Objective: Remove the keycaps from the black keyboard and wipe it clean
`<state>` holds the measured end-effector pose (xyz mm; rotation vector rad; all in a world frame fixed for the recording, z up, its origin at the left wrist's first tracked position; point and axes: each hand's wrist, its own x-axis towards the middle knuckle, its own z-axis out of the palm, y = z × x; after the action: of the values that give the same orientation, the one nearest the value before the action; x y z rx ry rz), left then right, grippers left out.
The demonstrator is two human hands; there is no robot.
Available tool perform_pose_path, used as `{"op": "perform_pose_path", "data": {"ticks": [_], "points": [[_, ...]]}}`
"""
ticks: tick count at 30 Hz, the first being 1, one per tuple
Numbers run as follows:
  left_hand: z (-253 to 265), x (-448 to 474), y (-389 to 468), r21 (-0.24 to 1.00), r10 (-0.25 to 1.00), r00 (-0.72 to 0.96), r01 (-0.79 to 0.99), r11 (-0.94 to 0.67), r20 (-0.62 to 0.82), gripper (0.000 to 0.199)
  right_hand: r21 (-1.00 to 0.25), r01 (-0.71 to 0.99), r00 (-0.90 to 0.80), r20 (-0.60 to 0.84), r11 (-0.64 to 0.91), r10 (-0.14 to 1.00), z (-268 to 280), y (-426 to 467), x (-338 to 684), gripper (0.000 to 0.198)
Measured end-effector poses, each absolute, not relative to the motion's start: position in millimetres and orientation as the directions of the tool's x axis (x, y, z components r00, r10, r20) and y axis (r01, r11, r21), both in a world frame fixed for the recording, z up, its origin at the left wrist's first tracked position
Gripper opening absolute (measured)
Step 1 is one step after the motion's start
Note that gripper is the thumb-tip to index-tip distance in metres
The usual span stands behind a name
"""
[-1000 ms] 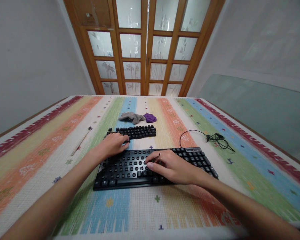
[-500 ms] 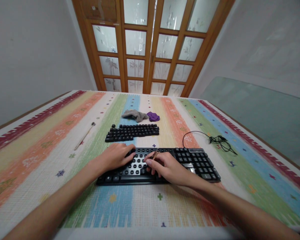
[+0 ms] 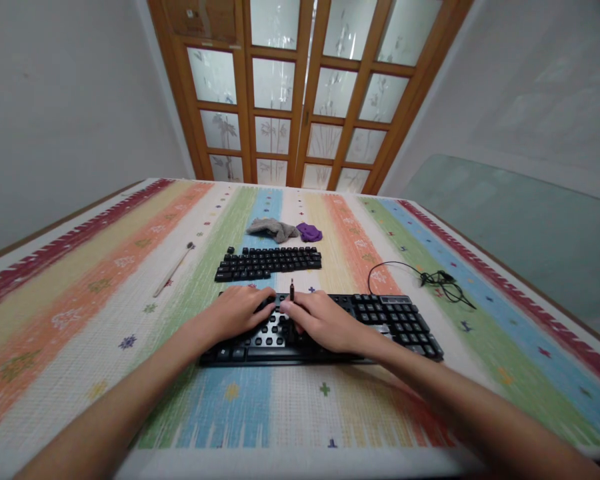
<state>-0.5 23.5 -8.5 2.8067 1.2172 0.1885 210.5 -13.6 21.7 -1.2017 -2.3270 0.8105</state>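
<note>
A black keyboard lies in front of me, many of its keycaps off so that the bare key mounts show. My left hand rests over its upper left part, fingers stretched out, thumb and forefinger apart and touching the board. My right hand is closed on a slim dark tool, which stands upright above the keyboard's middle; its exact kind and its lower end are hidden. Just behind the keyboard, the removed keycaps are laid out in rows.
A grey cloth and a purple cloth lie beyond the keycaps. To the left is a thin pale-handled brush with a dark head. The coiled black cable lies at right on the striped tablecloth.
My right hand has shifted slightly left and up, closer to my left hand. The tool has swung from slanted to upright. My left hand stays on the keyboard.
</note>
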Motion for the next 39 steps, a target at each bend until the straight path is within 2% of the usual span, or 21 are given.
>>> {"op": "perform_pose_path", "data": {"ticks": [4,7,9,13,16,22,28,34,39], "points": [[-6.2,0.0,23.4,0.114,0.732,0.677,0.724,-0.681,0.071,0.03,-0.81,0.538,-0.473,-0.06,0.234,0.879,15.3,-0.2,215.5,0.039],[0.1,-0.3,21.3,0.121,0.737,0.674,0.729,-0.674,0.051,0.029,-0.874,0.451,-0.467,-0.057,0.182,0.882,13.9,0.8,220.7,0.039],[7.5,-0.3,17.9,0.178,0.732,0.68,0.715,-0.676,0.042,0.029,-0.898,0.402,-0.452,-0.024,0.18,0.892,15.8,-0.8,225.0,0.04],[23.7,3.0,8.2,0.385,0.695,0.716,0.624,-0.679,0.066,0.033,-0.915,0.341,-0.459,0.039,0.216,0.888,22.8,-5.6,234.4,0.042],[29.8,9.3,2.8,0.462,0.681,0.726,0.574,-0.676,0.093,0.03,-0.89,0.359,-0.489,0.078,0.281,0.869,28.8,-10.3,238.8,0.041],[29.5,21.3,2.4,0.463,0.646,0.755,0.535,-0.706,0.111,0.022,-0.799,0.391,-0.549,0.196,0.457,0.812,41.1,-21.2,241.6,0.036],[31.2,25.5,5.0,0.397,0.58,0.803,0.491,-0.775,0.138,0.018,-0.759,0.369,-0.586,0.257,0.536,0.768,40.8,-25.0,246.7,0.032],[33.1,29.1,7.9,0.361,0.518,0.838,0.436,-0.825,0.172,0.011,-0.731,0.407,-0.598,0.239,0.548,0.765,39.7,-25.7,247.3,0.025],[38.8,29.5,11.6,0.453,0.525,0.842,0.423,-0.785,0.124,0.01,-0.734,0.43,-0.615,0.188,0.525,0.766,41.1,-26.2,249.2,0.021]]}}
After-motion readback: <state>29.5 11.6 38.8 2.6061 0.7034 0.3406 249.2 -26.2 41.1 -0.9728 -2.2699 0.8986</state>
